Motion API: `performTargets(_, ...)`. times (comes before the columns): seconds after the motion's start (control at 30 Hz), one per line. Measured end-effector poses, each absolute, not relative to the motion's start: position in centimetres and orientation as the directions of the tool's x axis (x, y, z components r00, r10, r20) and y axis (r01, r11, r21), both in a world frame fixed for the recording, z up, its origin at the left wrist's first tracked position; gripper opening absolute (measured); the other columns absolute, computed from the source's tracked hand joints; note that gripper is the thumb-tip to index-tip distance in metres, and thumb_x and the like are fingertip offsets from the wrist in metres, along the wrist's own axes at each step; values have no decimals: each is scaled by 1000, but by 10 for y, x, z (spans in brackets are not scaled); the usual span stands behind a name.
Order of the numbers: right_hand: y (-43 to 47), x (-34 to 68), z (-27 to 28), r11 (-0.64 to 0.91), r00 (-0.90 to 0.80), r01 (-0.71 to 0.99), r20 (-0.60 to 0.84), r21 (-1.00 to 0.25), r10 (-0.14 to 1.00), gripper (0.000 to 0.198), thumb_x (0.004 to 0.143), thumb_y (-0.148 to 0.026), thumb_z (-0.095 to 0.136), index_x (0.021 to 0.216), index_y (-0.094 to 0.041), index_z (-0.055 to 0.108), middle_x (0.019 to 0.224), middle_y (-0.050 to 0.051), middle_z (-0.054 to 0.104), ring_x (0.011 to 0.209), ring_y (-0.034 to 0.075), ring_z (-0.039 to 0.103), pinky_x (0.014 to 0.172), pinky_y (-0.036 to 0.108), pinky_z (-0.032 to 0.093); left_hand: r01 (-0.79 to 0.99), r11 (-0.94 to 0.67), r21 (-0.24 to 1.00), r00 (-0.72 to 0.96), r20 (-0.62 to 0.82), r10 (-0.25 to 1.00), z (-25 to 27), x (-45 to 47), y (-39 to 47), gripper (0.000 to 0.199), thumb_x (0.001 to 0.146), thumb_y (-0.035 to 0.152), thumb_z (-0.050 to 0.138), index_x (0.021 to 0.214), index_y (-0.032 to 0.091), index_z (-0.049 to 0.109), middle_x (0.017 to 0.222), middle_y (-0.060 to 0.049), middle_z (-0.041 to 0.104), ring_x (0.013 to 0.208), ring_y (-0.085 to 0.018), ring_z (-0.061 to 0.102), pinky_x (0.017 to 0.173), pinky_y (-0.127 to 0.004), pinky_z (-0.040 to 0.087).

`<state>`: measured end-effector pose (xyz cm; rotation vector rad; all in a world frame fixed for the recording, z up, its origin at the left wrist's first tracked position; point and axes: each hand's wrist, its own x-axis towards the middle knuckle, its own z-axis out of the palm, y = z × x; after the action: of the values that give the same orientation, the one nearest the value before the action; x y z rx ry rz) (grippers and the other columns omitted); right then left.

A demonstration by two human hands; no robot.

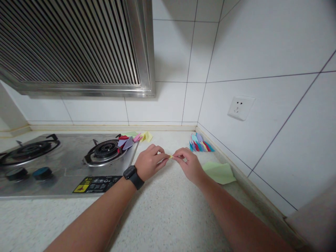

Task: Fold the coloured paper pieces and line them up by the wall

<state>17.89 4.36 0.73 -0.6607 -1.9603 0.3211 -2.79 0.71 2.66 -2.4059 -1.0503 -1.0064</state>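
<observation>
A small piece of yellow paper [170, 156] is pinched between both hands above the speckled countertop [168, 210]. My left hand [151, 161], with a black watch on its wrist, grips the paper's left end between thumb and fingers. The right end sits in the fingertips of my right hand [189, 163]. Fingers cover most of the paper, so its folded shape cannot be made out. Behind my right hand lies a group of colourful folded paper pieces [201, 142]. Beside my right wrist is a light green paper sheet [219, 172].
On the left, a steel gas stove [70, 171] with two burners is set into the counter. Several coloured papers [127, 142] overlap its back right corner. A range hood [147, 70] hangs above. A wall socket [240, 107] is on the right tiled wall.
</observation>
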Motion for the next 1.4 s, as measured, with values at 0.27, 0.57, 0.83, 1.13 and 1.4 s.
performTargets(0.27, 40, 177, 9, 838, -403, 335, 739, -431, 540, 4, 88, -23, 62, 85, -21, 62, 80, 4, 64, 79, 19, 55, 74, 34, 43, 738, -675, -9, 481, 710, 515, 22, -28, 9, 20, 91, 26, 52, 99, 24, 71, 86, -5, 56, 78, -16, 48, 67, -28, 39)
performTargets(0.57, 35, 176, 12, 869, -450, 335, 748, -365, 488, 5, 89, -20, 59, 86, -22, 63, 82, 4, 65, 81, 20, 57, 76, 35, 43, 719, -693, -42, 516, 701, 493, 17, -27, 9, 20, 91, 24, 51, 97, 23, 70, 82, -5, 53, 78, -16, 47, 65, -28, 39)
performTargets(0.83, 38, 176, 9, 850, -426, 345, 741, -398, 519, 4, 88, -20, 60, 85, -22, 61, 81, 3, 64, 80, 20, 55, 74, 35, 43, 738, -674, -45, 501, 704, 503, 18, -27, 9, 20, 90, 25, 53, 99, 24, 71, 82, -5, 52, 78, -17, 46, 65, -28, 38)
performTargets(1.13, 42, 178, 7, 817, -357, 325, 738, -477, 573, 3, 88, -22, 61, 85, -21, 61, 81, 3, 63, 77, 18, 55, 71, 33, 44, 748, -663, -19, 461, 734, 499, 21, -28, 9, 20, 91, 30, 54, 101, 24, 71, 81, -5, 52, 78, -16, 48, 67, -28, 40)
performTargets(1.4, 51, 187, 9, 760, -243, 266, 722, -593, 648, 6, 88, -26, 60, 88, -20, 61, 84, 3, 62, 78, 17, 57, 73, 31, 46, 761, -630, 155, 334, 738, 586, 16, -42, 21, 26, 92, 34, 54, 112, 23, 66, 94, -7, 63, 90, -20, 56, 80, -34, 45)
